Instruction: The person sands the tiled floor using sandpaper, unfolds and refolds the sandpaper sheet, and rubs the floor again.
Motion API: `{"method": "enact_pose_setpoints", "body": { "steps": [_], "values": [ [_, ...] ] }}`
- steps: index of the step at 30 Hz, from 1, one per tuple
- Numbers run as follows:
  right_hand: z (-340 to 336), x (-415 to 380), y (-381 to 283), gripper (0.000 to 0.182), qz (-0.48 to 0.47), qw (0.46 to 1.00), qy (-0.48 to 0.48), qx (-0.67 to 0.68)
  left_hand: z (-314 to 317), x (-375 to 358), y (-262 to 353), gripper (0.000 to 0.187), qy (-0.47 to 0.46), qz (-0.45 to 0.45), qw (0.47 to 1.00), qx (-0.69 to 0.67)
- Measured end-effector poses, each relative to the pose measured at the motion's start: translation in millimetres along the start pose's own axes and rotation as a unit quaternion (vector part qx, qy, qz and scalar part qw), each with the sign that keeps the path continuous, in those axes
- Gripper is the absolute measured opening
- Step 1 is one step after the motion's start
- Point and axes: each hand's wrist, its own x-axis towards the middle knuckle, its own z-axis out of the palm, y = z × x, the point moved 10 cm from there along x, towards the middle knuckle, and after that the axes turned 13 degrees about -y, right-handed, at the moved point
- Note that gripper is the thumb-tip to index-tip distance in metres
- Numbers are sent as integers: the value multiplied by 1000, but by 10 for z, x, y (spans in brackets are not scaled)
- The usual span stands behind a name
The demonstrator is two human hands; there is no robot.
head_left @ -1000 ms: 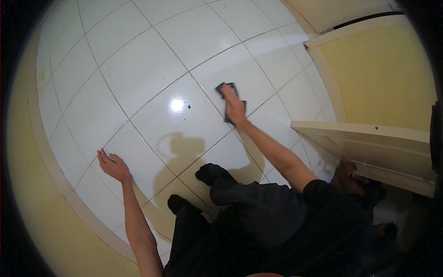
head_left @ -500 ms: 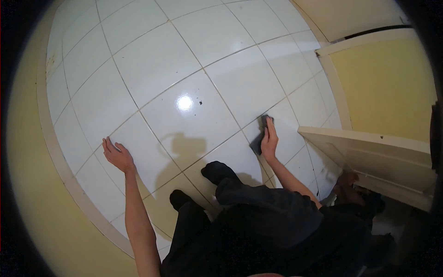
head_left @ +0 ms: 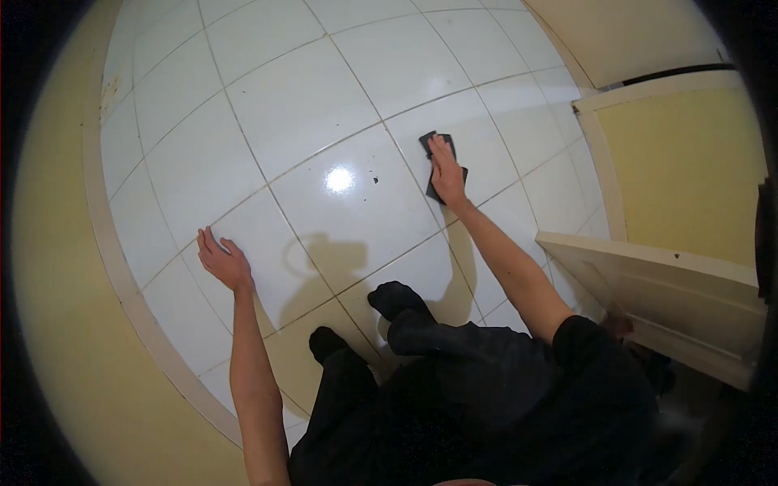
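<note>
My right hand [head_left: 446, 174] lies over a dark grey cloth [head_left: 433, 191] on the white tiled floor [head_left: 316, 105]. The fingers are stretched out along the cloth and press it down; folded edges stick out on both sides of the hand. Off to the left, my left hand [head_left: 224, 257] is open beside a grout line, its fingers somewhat spread and nothing in them. It appears to rest on the tiles, though the contact is partly hidden. Several small dark specks [head_left: 375, 180] lie on the tile left of the cloth, near a bright light reflection.
My feet in black socks [head_left: 397, 300] are on the tiles below the hands. A cream door [head_left: 648, 267] stands ajar at the right, with dark items behind its lower part. A yellow wall [head_left: 73, 340] with a pale skirting strip [head_left: 134, 304] curves along the left.
My right hand has moved forward and a little left across the floor, taking the cloth with it. My left hand stays at the same spot on the tiles while the view has shifted slightly.
</note>
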Motion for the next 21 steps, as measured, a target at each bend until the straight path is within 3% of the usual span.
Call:
{"method": "enact_pose_setpoints", "body": {
  "steps": [5, 8, 12, 17, 21],
  "values": [
    [446, -130, -647, 48, -79, 987, -106, 87, 10, -10, -32, 44, 7, -1, 1000, 19],
    [547, -147, -838, 45, -49, 963, -164, 207, 37, -12, -51, 44, 3, -2, 1000, 17],
    [113, -440, -687, 47, 34, 958, -85, 271, 41, -6, -59, 45, -11, 1, 1000, 13],
    [-457, -1240, -448, 48, 118, 985, -18, 124, 41, -8, -72, 46, -12, 8, 1000, 7],
    [-257, -1690, -70, 47, 196, 980, 24, -28, -9, 1, -26, 46, -15, -3, 1000, -6]
  ]
}}
